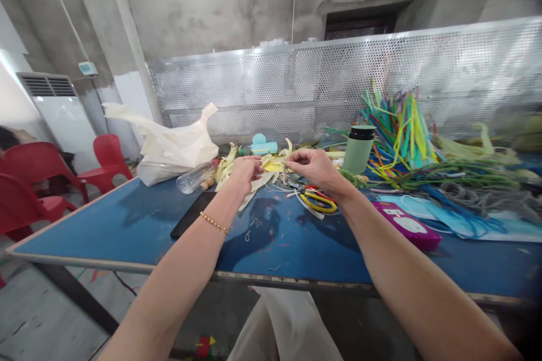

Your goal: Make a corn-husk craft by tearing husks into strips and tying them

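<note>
My left hand [244, 173], with a gold bead bracelet [214, 223] on the wrist, hovers over pale corn husks [228, 164] at the back of the table. Its fingers are bent and close together; anything in them is hidden. Just to the right, my right hand [314, 168] pinches thumb and forefinger together, and what lies between them is too small to name. A yellow piece [273, 167] shows among the husks between both hands. Beneath my right hand lie pliers with yellow handles [318, 201] and a red-handled tool [312, 187], partly covered.
A dark tablet-like slab [192, 215], a clear plastic bottle [195, 178] and a white plastic bag [178, 149] are at left. On the right stand a green tumbler [358, 151], a bundle of coloured strips [409, 135], a magenta box [406, 225] and tangled cords [466, 180]. Perforated metal panels [262, 84] rise behind.
</note>
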{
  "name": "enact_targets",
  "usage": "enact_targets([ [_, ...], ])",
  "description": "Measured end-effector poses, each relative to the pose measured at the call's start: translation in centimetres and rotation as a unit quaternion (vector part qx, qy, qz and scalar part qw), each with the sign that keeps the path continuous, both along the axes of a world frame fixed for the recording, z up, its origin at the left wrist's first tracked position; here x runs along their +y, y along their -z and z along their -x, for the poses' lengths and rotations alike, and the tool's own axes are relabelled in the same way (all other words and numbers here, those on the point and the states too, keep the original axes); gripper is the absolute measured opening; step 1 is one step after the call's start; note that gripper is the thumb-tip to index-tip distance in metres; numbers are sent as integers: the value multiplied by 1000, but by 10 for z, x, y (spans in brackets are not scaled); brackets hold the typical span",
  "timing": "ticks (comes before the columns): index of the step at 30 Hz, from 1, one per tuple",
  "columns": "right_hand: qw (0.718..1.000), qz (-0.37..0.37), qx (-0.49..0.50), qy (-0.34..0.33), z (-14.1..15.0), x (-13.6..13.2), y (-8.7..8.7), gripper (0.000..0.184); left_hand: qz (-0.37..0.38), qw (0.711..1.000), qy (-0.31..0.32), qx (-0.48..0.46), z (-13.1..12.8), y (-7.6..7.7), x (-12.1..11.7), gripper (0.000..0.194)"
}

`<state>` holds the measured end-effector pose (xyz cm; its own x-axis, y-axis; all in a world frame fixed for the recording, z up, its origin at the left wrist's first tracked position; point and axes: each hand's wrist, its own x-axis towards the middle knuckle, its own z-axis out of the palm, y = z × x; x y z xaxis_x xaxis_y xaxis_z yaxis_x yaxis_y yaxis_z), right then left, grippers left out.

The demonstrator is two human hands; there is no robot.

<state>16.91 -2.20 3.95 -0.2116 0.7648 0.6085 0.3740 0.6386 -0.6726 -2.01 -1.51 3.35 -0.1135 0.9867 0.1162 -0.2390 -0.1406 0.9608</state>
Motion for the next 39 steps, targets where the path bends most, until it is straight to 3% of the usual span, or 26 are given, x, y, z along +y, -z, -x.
enact_targets([
  [4,999,-29,-2,24,1,1,0,20,3,980,195,31,-7,2,-7,27],
  [6,999,-39,-5,32,2,2,1,19,-26,970,241,18,-11,4,-9,28],
  [10,999,-41,-14,15,6,5,6,15,-72,970,230,-19,-16,10,-4,27],
  [16,1000,-8,7,-4,6,2,4,20,-79,969,227,-63,-15,14,3,26],
  [21,998,-14,28,46,-3,-2,-5,28,-75,974,209,-41,-12,14,3,23],
  [28,998,-42,-18,52,0,0,-5,24,-89,972,217,-13,-15,16,1,26],
  [34,997,-59,-39,38,0,2,-3,22,-112,981,154,30,-17,18,2,23],
  [39,998,-50,-39,15,0,3,-1,26,-130,977,157,58,-19,17,-1,24],
])
